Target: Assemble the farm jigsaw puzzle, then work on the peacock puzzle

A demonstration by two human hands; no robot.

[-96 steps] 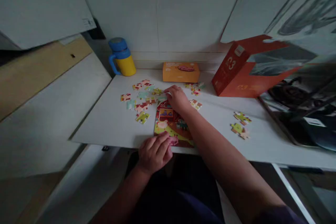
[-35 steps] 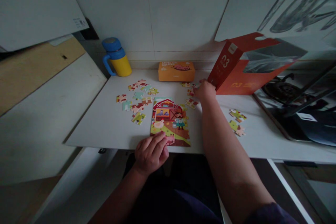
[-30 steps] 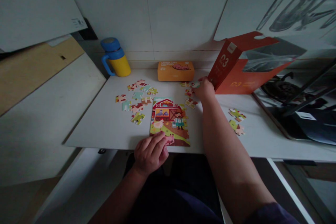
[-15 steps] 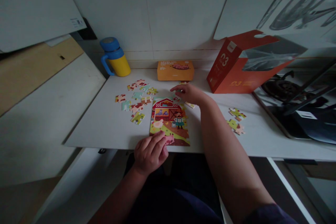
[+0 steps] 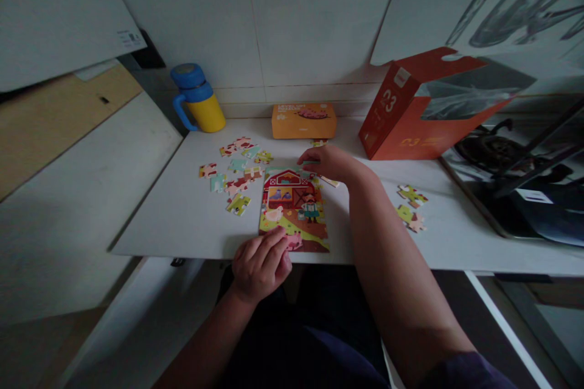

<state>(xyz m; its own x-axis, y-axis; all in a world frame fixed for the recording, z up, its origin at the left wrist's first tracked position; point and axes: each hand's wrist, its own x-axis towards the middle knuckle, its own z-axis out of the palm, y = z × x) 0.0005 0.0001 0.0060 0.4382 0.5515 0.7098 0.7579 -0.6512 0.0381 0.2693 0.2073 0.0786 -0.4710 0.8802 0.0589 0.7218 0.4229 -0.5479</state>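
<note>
Right hand (image 5: 331, 163) at centre frame, fingertips pinched on loose piece (image 5: 309, 163) at top edge of farm puzzle (image 5: 294, 209). Left hand (image 5: 261, 264) lower centre, grasping nothing, fingers half-curled, tips resting on puzzle's bottom-left corner. Tall orange box (image 5: 401, 115) upper right, side printed "03". Small orange box (image 5: 303, 121) behind puzzle, lettering unreadable. Scattered pieces (image 5: 237, 164) left of puzzle.

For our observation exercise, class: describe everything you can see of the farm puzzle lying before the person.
The farm puzzle is a flat, tall rectangle of joined cardboard-looking pieces on the white table, at its near edge. It shows a red barn, a small figure, a white bird and green-brown ground. The left hand rests on its near-left corner; the right hand is at its far-right corner.
</note>
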